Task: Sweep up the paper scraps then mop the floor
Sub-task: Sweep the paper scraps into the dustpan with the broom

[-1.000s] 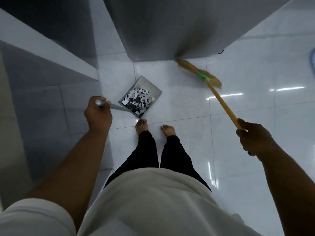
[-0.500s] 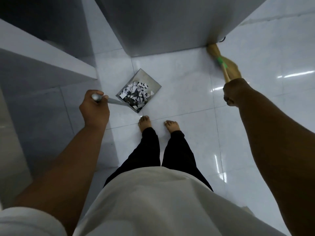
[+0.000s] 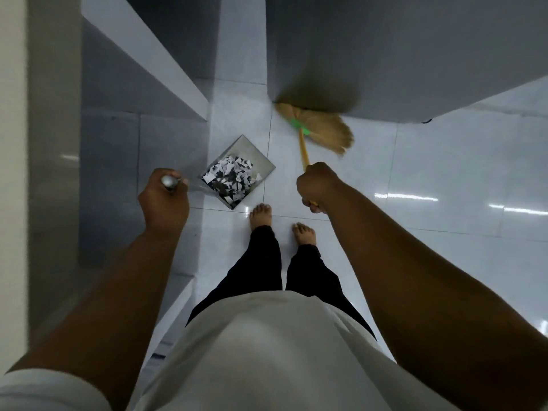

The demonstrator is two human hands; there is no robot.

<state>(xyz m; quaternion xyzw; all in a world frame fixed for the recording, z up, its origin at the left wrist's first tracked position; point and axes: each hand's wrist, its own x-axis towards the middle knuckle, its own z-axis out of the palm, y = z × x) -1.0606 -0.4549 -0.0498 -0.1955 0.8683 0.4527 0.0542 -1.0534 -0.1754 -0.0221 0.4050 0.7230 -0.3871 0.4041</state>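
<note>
Scraps [image 3: 229, 180] in pan [image 3: 258, 157]; left hand [image 3: 163, 200] gripping its handle, right hand [image 3: 318, 185] gripping broom [image 3: 321, 127]; mopping left.

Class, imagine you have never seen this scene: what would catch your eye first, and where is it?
First, the dustpan heaped with black-and-white paper scraps, on the floor ahead of the bare feet, its handle gripped by the left hand. Next, the straw broom to its right, held low on its yellow handle by the right hand, at the base of a grey wall.
</note>
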